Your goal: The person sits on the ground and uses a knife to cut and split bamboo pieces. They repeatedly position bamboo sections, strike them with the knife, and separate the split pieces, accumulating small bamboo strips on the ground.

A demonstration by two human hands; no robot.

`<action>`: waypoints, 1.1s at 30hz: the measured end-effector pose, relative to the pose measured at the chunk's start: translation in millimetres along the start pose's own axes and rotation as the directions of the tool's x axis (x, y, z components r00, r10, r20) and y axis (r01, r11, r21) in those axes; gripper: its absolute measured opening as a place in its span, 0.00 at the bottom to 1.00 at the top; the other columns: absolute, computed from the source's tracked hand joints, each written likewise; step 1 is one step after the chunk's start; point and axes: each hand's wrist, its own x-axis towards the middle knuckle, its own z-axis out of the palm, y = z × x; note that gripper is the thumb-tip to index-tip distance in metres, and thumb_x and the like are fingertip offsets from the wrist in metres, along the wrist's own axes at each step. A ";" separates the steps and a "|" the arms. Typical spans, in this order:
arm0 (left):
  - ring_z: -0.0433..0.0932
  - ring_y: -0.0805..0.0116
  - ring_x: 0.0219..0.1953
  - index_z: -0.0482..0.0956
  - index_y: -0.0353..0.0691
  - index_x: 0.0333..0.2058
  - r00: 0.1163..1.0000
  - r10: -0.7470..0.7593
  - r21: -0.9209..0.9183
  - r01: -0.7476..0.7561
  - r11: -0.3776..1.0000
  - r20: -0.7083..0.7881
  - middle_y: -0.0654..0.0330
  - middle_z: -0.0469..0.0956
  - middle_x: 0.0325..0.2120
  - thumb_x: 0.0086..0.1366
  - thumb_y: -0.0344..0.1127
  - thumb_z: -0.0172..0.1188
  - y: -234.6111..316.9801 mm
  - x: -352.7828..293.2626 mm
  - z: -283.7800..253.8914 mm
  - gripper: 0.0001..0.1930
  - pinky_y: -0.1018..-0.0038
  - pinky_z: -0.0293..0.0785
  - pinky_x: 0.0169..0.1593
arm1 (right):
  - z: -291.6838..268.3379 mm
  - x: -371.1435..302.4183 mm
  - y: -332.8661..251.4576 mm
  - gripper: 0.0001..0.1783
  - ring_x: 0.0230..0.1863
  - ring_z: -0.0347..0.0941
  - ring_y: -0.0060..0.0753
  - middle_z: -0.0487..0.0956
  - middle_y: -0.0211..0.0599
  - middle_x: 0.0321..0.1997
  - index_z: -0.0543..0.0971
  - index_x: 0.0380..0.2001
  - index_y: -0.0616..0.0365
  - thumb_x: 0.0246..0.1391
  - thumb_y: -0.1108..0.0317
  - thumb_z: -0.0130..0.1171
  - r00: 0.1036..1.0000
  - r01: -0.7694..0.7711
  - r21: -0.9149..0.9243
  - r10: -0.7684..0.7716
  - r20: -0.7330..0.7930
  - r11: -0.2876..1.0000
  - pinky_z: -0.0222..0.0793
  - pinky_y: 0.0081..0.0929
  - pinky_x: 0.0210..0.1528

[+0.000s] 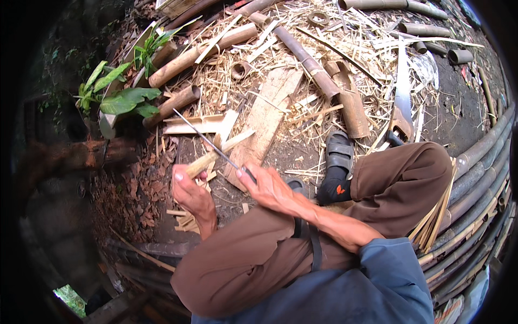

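Bamboo strip (200, 164) in curled left fingers (182, 180)

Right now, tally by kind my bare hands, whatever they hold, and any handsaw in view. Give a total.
Hands: 2, the left hand and the right hand
Knives: 1, the long thin knife in the right hand
Held strips: 1, the pale strip in the left hand
Handsaws: 1, the handsaw on the ground
Total: 5
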 end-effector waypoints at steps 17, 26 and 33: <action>0.71 0.71 0.18 0.73 0.28 0.28 0.998 -0.062 0.098 0.060 0.993 0.021 0.56 0.74 0.17 0.76 0.44 0.33 7.4 5.2 -7.2 0.27 0.75 0.67 0.24 | 19.4 8.6 6.8 0.16 0.17 0.71 0.55 0.70 0.50 0.14 0.68 0.38 0.57 0.63 0.55 0.55 0.941 0.332 -0.203 -0.339 0.000 0.921 0.63 0.47 0.21; 0.72 0.72 0.20 0.74 0.29 0.33 0.979 -0.200 0.042 0.201 0.979 -0.030 0.58 0.75 0.20 0.75 0.43 0.37 7.0 15.5 -6.1 0.23 0.77 0.67 0.24 | 24.7 18.4 20.2 0.16 0.15 0.71 0.50 0.72 0.47 0.13 0.67 0.35 0.58 0.65 0.55 0.50 0.956 0.288 -0.119 -0.292 -0.012 0.950 0.64 0.47 0.18; 0.71 0.73 0.22 0.73 0.31 0.31 0.965 -0.239 0.052 0.246 0.968 -0.112 0.58 0.75 0.20 0.75 0.44 0.38 -15.6 38.9 -16.5 0.22 0.77 0.66 0.26 | 12.5 41.9 31.3 0.17 0.11 0.66 0.41 0.68 0.42 0.11 0.67 0.35 0.59 0.66 0.54 0.50 0.995 -0.038 0.020 0.036 0.093 0.999 0.61 0.44 0.16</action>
